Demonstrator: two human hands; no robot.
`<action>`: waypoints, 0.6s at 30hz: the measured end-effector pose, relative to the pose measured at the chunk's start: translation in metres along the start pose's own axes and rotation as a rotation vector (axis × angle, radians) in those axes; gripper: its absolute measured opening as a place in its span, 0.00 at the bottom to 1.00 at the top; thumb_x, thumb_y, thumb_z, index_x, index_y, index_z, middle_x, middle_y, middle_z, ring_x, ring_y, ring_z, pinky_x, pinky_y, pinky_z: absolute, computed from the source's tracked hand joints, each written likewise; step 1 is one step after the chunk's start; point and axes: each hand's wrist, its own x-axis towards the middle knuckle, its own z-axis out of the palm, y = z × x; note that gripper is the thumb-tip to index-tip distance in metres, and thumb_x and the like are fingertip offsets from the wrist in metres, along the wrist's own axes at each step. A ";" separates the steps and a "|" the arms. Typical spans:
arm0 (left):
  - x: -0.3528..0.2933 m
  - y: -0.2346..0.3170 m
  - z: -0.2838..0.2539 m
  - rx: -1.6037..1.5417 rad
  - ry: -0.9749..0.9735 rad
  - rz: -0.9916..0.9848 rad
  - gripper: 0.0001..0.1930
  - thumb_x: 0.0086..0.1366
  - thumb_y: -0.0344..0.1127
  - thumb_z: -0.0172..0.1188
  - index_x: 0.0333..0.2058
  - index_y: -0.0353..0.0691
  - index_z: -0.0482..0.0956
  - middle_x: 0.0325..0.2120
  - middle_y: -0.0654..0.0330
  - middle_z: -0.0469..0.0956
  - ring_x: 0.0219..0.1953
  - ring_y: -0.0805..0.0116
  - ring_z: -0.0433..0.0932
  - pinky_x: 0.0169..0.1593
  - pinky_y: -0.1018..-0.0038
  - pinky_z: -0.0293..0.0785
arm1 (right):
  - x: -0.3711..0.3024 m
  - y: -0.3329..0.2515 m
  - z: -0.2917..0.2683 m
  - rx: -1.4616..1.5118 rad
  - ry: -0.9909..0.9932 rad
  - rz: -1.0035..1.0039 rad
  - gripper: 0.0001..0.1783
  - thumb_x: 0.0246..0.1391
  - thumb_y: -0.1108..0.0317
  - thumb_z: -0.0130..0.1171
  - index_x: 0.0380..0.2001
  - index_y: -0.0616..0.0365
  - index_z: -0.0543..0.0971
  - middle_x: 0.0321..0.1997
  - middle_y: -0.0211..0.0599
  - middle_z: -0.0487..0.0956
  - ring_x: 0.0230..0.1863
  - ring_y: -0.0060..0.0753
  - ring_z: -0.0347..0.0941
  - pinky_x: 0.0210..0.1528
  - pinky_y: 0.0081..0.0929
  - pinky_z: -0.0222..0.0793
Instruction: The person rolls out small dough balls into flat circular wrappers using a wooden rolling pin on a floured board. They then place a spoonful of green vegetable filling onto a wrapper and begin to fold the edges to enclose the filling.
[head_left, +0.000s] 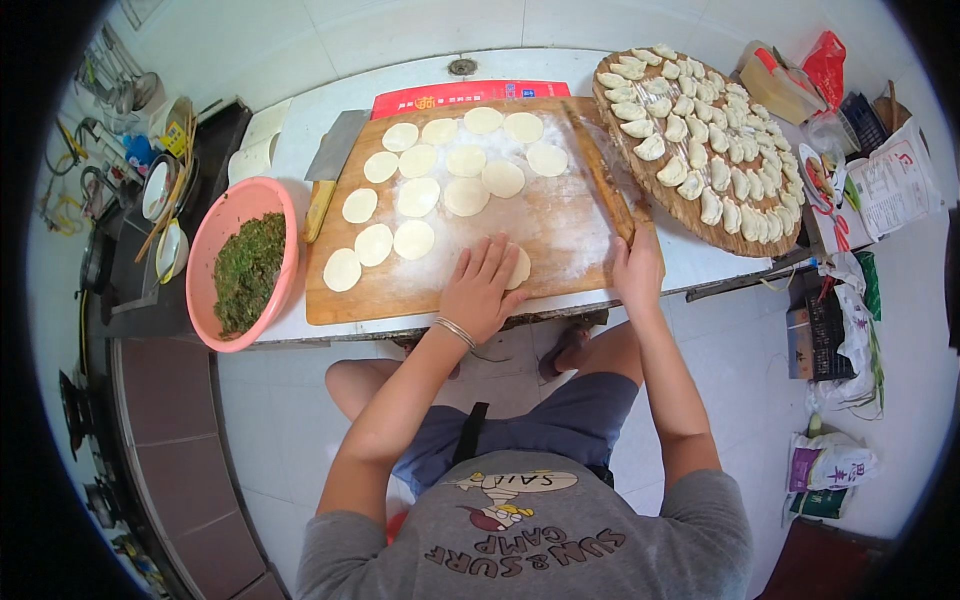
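Observation:
My left hand [478, 290] lies palm down with fingers spread at the near edge of the wooden board [560, 235]. Partly under its thumb side is a round dough wrapper [518, 268]. At the board's right side, my right hand [637, 270] is closed around the near end of a wooden rolling pin [598, 168], which slants away to the far left. Several flat, pale dough wrappers [466, 197] are spread over the floured left and middle of the board. A cleaver [338, 145] with a wooden handle rests along the board's left edge.
A pink basin [198, 250] of chopped green filling stands left of the board. At the right, a round tray [640, 165] carries many folded dumplings, its edge close to the rolling pin. A red sheet [470, 92] lies behind the board. Bags and a black crate [828, 335] stand lower right.

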 end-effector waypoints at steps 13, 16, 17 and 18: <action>0.028 0.001 -0.002 -0.158 0.129 -0.134 0.23 0.58 0.33 0.65 0.53 0.36 0.74 0.52 0.50 0.73 0.56 0.49 0.71 0.58 0.58 0.70 | 0.029 -0.007 0.018 -0.206 0.068 -0.004 0.23 0.55 0.70 0.57 0.54 0.65 0.73 0.43 0.55 0.73 0.43 0.59 0.73 0.44 0.49 0.71; 0.039 -0.003 0.000 -0.203 0.067 -0.245 0.23 0.53 0.32 0.68 0.49 0.37 0.76 0.49 0.49 0.74 0.54 0.50 0.73 0.56 0.59 0.72 | 0.027 -0.006 0.016 -0.216 0.085 -0.048 0.25 0.53 0.69 0.60 0.55 0.65 0.72 0.44 0.54 0.72 0.44 0.58 0.72 0.45 0.49 0.71; 0.041 -0.006 0.001 -0.232 0.060 -0.277 0.22 0.53 0.32 0.68 0.48 0.38 0.76 0.48 0.49 0.75 0.53 0.50 0.73 0.55 0.60 0.72 | 0.026 -0.006 0.015 -0.211 0.089 -0.065 0.26 0.52 0.69 0.61 0.55 0.65 0.72 0.44 0.54 0.72 0.45 0.58 0.72 0.46 0.49 0.70; 0.044 -0.008 0.001 -0.260 0.053 -0.308 0.22 0.52 0.32 0.69 0.46 0.38 0.77 0.47 0.49 0.76 0.53 0.50 0.74 0.55 0.60 0.73 | 0.025 -0.007 0.014 -0.211 0.077 -0.062 0.27 0.52 0.69 0.62 0.56 0.65 0.72 0.45 0.53 0.72 0.45 0.57 0.72 0.46 0.49 0.70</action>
